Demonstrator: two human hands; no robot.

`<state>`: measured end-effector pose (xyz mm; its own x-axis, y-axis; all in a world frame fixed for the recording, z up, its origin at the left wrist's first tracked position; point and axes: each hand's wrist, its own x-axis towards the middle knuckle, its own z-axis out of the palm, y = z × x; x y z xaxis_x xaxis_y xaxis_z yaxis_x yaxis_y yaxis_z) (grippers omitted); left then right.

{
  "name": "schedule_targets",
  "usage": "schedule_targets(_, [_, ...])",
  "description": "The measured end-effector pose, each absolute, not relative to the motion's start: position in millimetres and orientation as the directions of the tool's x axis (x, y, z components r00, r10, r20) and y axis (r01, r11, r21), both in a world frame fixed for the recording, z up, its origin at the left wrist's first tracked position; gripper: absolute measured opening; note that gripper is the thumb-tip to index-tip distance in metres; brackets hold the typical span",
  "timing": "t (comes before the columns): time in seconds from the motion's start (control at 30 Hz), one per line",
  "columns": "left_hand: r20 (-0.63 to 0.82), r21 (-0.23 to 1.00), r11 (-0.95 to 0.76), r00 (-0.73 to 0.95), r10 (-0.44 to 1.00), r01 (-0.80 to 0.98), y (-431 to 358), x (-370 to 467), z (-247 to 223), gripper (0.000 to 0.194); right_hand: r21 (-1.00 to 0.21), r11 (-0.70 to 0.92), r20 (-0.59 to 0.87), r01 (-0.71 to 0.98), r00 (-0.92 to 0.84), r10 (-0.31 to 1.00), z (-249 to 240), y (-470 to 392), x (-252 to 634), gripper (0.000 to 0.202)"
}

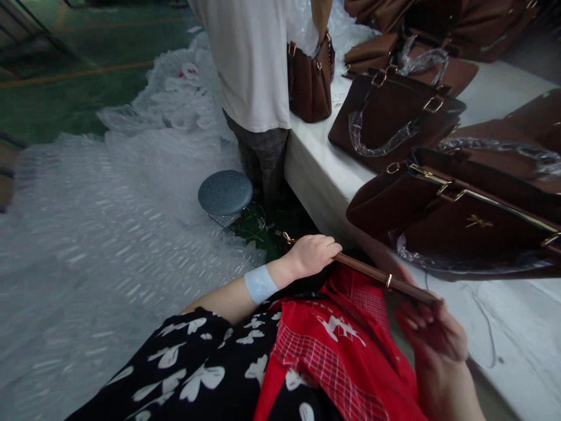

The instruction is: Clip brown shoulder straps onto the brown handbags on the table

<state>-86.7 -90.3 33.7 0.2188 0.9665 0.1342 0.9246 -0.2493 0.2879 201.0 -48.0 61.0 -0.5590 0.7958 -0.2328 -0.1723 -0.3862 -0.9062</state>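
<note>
My left hand (313, 255) is closed around a brown bag strap (366, 269) near one end, where a gold clip (287, 237) sticks out past the fist. From there the strap runs taut to the right, with a gold buckle (388, 281) partway along it. Its other end is in the fingers of my right hand (432, 327), which is smeared by motion. Just beyond the strap, a dark brown handbag (464, 222) with gold trim and a small gold bow lies on the white table (319, 175).
More brown handbags (390, 117) crowd the table, their handles wrapped in clear plastic. A person in a white shirt (254, 64) stands at the table beside another handbag (310, 82). A round blue stool (225, 193) is at left, near a large heap of clear plastic bags (87, 263).
</note>
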Motion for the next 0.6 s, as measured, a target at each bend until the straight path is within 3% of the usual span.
schedule_targets(0.07, [0.102, 0.301, -0.219, 0.197, 0.975, 0.928, -89, -88, 35, 0.018, -0.881, -0.388, -0.222, -0.271, -0.487, 0.845, 58, -47, 207, 0.043])
schedule_targets(0.13, [0.074, 0.323, -0.198, 0.184, 0.98, 0.925, -89, -90, 39, 0.017, -0.878, -0.407, -0.248, -0.251, -0.489, 0.836, 55, -41, 215, 0.047])
schedule_targets(0.23, [0.064, 0.374, -0.184, 0.173, 0.983, 0.909, -90, -94, 49, 0.017, -0.891, -0.452, -0.353, -0.047, -0.556, 0.753, 51, -28, 225, 0.036])
schedule_targets(0.37, [0.051, 0.515, -0.165, 0.162, 0.985, 0.841, -90, -100, 60, 0.018, -0.892, -0.343, -0.451, 0.294, -0.533, 0.716, 48, -13, 225, 0.055])
schedule_targets(0.5, [-0.093, 0.826, -0.056, 0.233, 0.968, 0.56, -87, -118, 54, 0.022, -0.872, -0.107, -0.379, 0.477, -0.521, 0.765, 35, -6, 212, 0.053])
schedule_targets(0.6, [-0.296, 0.95, 0.227, 0.389, 0.872, 0.215, -88, -139, 39, 0.034, -0.842, -0.066, -0.285, 0.536, -0.338, 0.897, 8, 0, 204, 0.04])
